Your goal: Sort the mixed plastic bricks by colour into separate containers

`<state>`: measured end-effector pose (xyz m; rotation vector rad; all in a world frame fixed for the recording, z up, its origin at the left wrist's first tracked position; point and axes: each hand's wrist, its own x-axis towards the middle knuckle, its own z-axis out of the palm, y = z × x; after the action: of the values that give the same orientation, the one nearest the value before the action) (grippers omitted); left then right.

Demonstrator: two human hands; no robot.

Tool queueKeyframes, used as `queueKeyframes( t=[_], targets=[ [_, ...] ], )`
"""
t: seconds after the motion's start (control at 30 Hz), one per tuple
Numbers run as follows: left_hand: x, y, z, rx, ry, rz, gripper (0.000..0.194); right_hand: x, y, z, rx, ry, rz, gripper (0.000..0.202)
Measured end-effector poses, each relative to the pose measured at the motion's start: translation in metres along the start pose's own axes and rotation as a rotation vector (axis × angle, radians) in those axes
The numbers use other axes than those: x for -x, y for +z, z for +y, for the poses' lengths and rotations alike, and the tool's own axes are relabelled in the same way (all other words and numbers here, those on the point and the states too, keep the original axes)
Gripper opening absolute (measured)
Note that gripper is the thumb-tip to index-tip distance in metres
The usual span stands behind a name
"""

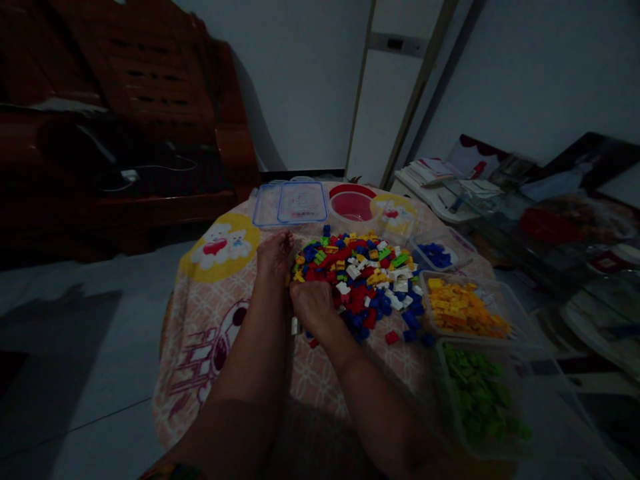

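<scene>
A mixed pile of toy building bricks (357, 280) in red, blue, white, yellow and green lies on the round, cloth-covered table. At the pile's left edge is my left hand (275, 252), its fingers curled in; whatever they hold is too dark to make out. Just below and to the right, my right hand (314, 305) rests at the near left side of the pile, back upward. Its fingers bend under, and what is in them is hidden. A white brick (295, 326) lies beside my right wrist.
Along the right stand clear tubs of blue bricks (435, 255), yellow bricks (463, 308) and green bricks (477, 387). Behind the pile are a blue-edged clear lid (303, 202) and a red-rimmed round container (353, 203). A cluttered glass-topped table (545, 247) adjoins on the right.
</scene>
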<state>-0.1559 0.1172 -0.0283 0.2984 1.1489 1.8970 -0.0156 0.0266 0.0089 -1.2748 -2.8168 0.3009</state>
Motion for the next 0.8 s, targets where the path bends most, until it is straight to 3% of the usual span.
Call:
queueKeyframes(
  t=[0.27,0.47,0.7,0.8],
  targets=[
    [0.004,0.005,0.002,-0.033,-0.011,0.036,0.018,0.007,-0.002,0.004,-0.069,0.033,0.065,0.023],
    [0.0,0.004,0.0,-0.038,-0.002,0.02,0.015,0.005,-0.018,0.023,-0.425,0.17,0.168,0.019],
    [0.0,0.004,-0.002,-0.036,0.0,0.018,0.014,0.005,-0.027,0.087,-1.248,0.338,0.511,0.019],
    [0.002,0.005,-0.001,-0.03,-0.003,0.001,0.014,0.013,-0.032,0.12,-1.451,0.468,0.818,0.027]
  ],
)
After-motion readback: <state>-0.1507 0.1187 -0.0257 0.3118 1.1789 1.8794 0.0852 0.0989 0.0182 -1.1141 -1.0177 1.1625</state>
